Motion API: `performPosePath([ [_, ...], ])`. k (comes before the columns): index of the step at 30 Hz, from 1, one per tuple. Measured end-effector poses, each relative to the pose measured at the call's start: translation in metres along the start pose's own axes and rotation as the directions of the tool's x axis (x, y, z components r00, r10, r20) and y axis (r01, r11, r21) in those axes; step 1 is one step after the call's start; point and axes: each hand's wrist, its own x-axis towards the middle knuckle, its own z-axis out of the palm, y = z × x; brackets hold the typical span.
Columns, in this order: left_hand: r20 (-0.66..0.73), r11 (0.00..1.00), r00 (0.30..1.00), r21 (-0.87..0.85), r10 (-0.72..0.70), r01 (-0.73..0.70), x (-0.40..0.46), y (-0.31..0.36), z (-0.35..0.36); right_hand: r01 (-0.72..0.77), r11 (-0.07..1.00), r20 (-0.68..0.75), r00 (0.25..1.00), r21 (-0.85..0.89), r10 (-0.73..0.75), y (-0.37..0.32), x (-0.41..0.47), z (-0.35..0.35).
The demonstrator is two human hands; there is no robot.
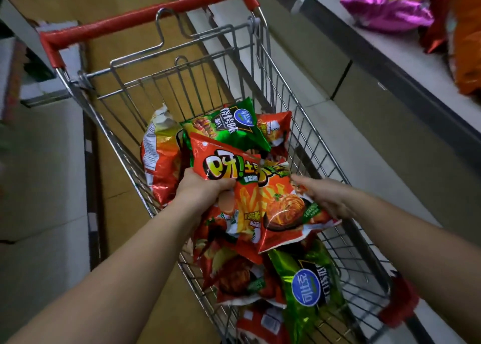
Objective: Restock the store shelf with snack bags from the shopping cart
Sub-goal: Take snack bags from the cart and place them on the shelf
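Left hand (205, 187) grasping glossy red foil snack bags (250, 187) above wire shopping cart (307, 146), right hand (322, 198) gripping opposite edge; white store shelf (406, 57) up-right, nearer right hand.

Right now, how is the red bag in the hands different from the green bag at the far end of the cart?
The red bag shows fries and is gripped by the left hand, with the right hand at its other edge; the green bag shows grilled skewers and nobody touches it. The red bag is raised above the pile, while the green bag lies on other bags. Both are shiny snack bags inside the cart.
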Motion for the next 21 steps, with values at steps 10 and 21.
performPosePath([
  [10, 0.063, 0.997, 0.998, 0.069, 0.031, -0.035, -0.019, 0.013, 0.004, -0.061, 0.995, 0.024, 0.998, 0.081, 0.059, 0.005, -0.022, 0.012],
  [21, 0.021, 0.909, 0.909, -0.023, 0.416, -0.416, -0.064, 0.103, -0.010, 0.490, 0.870, -0.547, 0.747, 0.065, -0.379, -0.038, -0.113, 0.007],
])
